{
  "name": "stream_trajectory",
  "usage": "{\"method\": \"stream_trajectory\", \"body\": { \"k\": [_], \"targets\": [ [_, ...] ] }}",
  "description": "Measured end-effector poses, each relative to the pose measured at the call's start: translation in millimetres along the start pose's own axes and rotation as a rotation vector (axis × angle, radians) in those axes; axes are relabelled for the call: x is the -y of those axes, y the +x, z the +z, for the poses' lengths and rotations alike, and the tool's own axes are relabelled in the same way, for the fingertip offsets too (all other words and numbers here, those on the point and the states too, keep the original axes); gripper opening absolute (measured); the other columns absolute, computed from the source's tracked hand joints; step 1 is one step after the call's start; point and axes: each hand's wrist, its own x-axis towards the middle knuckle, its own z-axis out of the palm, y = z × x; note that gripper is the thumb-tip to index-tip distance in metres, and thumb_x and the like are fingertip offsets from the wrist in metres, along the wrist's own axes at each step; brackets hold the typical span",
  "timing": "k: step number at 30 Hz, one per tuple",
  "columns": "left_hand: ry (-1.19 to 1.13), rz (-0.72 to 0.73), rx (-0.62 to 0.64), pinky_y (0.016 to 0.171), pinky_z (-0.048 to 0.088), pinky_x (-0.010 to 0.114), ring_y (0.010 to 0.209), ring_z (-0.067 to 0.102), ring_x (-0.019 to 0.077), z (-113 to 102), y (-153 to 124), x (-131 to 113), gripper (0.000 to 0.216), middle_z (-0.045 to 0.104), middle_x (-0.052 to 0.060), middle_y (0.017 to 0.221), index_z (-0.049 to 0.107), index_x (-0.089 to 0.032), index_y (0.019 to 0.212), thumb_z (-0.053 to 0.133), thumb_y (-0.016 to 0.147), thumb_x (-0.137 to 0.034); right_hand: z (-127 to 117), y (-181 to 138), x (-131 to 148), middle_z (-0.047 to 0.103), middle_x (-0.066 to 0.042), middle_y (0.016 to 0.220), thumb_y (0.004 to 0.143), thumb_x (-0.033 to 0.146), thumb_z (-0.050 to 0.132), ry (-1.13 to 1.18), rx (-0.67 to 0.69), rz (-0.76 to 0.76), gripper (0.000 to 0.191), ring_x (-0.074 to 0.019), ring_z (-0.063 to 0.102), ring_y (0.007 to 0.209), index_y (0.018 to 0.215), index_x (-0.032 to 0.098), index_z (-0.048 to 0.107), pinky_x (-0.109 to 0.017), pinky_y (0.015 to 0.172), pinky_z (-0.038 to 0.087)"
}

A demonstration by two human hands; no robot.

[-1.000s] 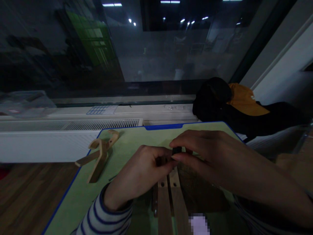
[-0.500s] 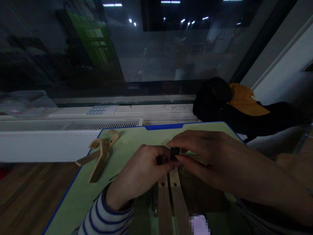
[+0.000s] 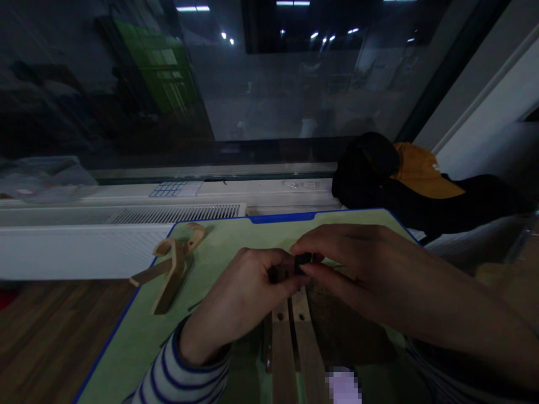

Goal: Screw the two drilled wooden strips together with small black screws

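A small black piece (image 3: 302,262) is pinched between the thumb and index finger of my right hand (image 3: 357,269), which comes in from the right. My left hand (image 3: 248,292) is closed, its thumb and index finger meeting at the left edge of the same piece. Just below the fingers, two light wooden strips (image 3: 285,348) run side by side toward me, each with a dark hole near its upper part. My left fingers cover the upper end of the left strip. What lies inside my left grip is partly hidden.
A wooden assembly of curved and straight parts (image 3: 174,266) lies at the left of the green board (image 3: 236,238) with blue edging. Behind it are a white radiator (image 3: 84,247) and a windowsill. An orange cap (image 3: 423,171) rests on black cloth at the right.
The black piece has tilted slightly and shifted a little to the right between my fingertips. My right fingertips have moved slightly with it; both hands otherwise stay in place.
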Motion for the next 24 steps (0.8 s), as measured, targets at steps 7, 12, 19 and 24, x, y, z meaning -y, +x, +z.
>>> {"method": "stream_trajectory", "body": {
  "k": [7,12,19,24],
  "targets": [
    [-0.014,0.038,0.044,0.047,0.031,0.02,0.051,0.043,0.0082,1.2,0.2,1.1,0.017,0.051,-0.006,0.055,0.063,-0.017,0.07,0.052,0.082,-0.023,-0.1,-2.7,0.5,0.063,0.006,0.079,0.086,0.027,0.053,-0.03,-0.018,0.039,0.012,-0.0129,0.059,0.07,0.097,0.024,0.056,-0.027,0.06,0.039],
    [-0.024,0.04,0.038,0.048,0.032,0.02,0.051,0.045,0.0087,2.5,2.4,2.0,0.014,0.054,-0.006,0.057,0.065,-0.017,0.074,0.053,0.08,-0.022,1.0,-1.3,-0.7,0.063,0.006,0.077,0.085,0.028,0.054,-0.041,-0.029,0.043,0.012,-0.0129,0.059,0.069,0.096,0.025,0.055,-0.026,0.059,0.039],
    [-0.013,0.017,0.02,0.048,0.033,0.021,0.052,0.047,0.009,4.1,2.1,3.7,0.015,0.056,-0.006,0.058,0.065,-0.019,0.074,0.055,0.081,-0.028,1.2,-1.5,-0.5,0.065,0.005,0.091,0.086,0.029,0.052,-0.045,-0.037,0.038,0.021,-0.0133,0.061,0.077,0.107,0.026,0.053,-0.027,0.066,0.042],
    [0.026,0.014,0.012,0.048,0.033,0.021,0.051,0.046,0.0087,3.4,1.7,4.2,0.018,0.057,-0.005,0.057,0.065,-0.018,0.074,0.055,0.082,-0.031,-0.2,0.4,-0.4,0.064,0.005,0.101,0.09,0.024,0.046,0.019,0.013,-0.031,0.02,-0.0112,0.06,0.085,0.107,0.027,0.055,-0.025,0.073,0.042]
  ]
}}
